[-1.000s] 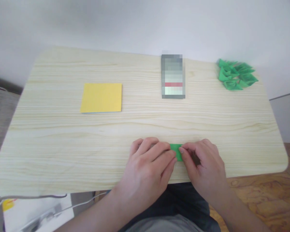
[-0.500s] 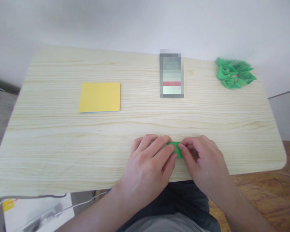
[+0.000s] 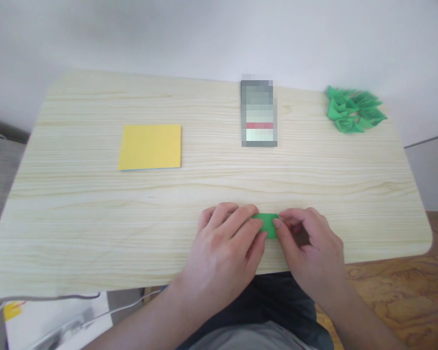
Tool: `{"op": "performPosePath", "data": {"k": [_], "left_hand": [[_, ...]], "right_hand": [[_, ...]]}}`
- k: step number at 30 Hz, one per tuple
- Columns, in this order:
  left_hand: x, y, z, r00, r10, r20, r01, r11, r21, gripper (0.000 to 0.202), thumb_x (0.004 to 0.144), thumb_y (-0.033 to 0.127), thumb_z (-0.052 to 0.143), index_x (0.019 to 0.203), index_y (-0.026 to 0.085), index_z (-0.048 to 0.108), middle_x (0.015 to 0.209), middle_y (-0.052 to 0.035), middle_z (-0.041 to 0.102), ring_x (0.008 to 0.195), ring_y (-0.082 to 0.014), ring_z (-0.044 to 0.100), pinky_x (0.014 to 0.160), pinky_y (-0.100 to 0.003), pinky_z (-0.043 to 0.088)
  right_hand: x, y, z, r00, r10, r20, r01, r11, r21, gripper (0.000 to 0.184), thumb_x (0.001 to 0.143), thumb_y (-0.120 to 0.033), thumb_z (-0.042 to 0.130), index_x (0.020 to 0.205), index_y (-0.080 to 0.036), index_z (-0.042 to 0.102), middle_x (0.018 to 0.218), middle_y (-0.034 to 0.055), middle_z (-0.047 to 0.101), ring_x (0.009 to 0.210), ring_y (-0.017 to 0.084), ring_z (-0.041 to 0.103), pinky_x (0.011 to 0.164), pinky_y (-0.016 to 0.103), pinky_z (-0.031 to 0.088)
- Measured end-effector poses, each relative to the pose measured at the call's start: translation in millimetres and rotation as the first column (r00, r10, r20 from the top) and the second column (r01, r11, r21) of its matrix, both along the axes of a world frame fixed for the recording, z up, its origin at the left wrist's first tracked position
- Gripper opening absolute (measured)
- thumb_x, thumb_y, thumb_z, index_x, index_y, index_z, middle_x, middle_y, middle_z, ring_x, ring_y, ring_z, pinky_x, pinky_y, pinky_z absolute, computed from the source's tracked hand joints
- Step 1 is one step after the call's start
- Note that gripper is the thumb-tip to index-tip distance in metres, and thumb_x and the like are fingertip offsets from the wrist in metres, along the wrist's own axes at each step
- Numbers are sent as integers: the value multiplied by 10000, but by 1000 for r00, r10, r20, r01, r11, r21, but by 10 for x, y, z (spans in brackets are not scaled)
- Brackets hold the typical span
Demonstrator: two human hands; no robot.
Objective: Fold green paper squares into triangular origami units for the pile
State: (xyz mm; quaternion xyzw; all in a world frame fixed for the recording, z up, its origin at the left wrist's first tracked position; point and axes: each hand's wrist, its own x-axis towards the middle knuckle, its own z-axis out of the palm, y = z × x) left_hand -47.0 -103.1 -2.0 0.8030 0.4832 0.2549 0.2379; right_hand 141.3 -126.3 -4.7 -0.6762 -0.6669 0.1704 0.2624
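A small folded piece of green paper (image 3: 268, 226) lies on the table near its front edge, between my two hands. My left hand (image 3: 228, 238) rests over its left part, fingers curved and pressing it down, so that end is hidden. At the paper's right end my right hand (image 3: 310, 243) pinches the edge between thumb and index finger. The other right fingers curl in toward the palm.
On the pale wooden table (image 3: 95, 209) lie a stack of yellow paper (image 3: 150, 147) at left and a blurred-out phone-like device (image 3: 259, 114) at the back. Several folded green paper pieces (image 3: 354, 111) sit at the back right. A white wall (image 3: 204, 39) stands behind.
My right thumb and index finger have slid slightly to the right along the green paper, so more of it shows. My left hand has stayed in place.
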Motion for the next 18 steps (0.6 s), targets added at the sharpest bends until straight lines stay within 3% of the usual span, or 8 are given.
{"op": "performPosePath", "data": {"k": [6, 15, 18], "left_hand": [[-2, -2, 10, 1000, 4, -6, -4, 1000, 9, 109, 972, 251, 636, 1034, 260, 725, 1229, 7, 731, 1130, -232, 598, 982, -441, 425], [-2, -12, -7, 1000, 6, -11, -6, 999, 33, 89, 966, 250, 648, 1010, 249, 725, 1226, 10, 734, 1120, -232, 597, 971, -446, 430], [-5, -17, -12, 1000, -2, -18, 3, 999, 45, 103, 971, 238, 637, 1027, 245, 724, 1228, 8, 733, 1130, -237, 589, 985, -452, 425]], "right_hand": [[-2, 9, 32, 999, 28, 41, -29, 1000, 8, 3, 962, -252, 665, 960, -250, 666, 825, -16, 655, 805, 181, 595, 781, 350, 438], [37, 91, 29, 991, 62, 119, -59, 998, -24, 82, 977, -305, 654, 947, -247, 704, 782, -15, 672, 778, 188, 614, 740, 358, 409], [77, 116, 43, 994, 78, 72, -74, 995, -62, 109, 987, -318, 636, 956, -255, 720, 823, -13, 703, 795, 186, 632, 749, 355, 423]]}}
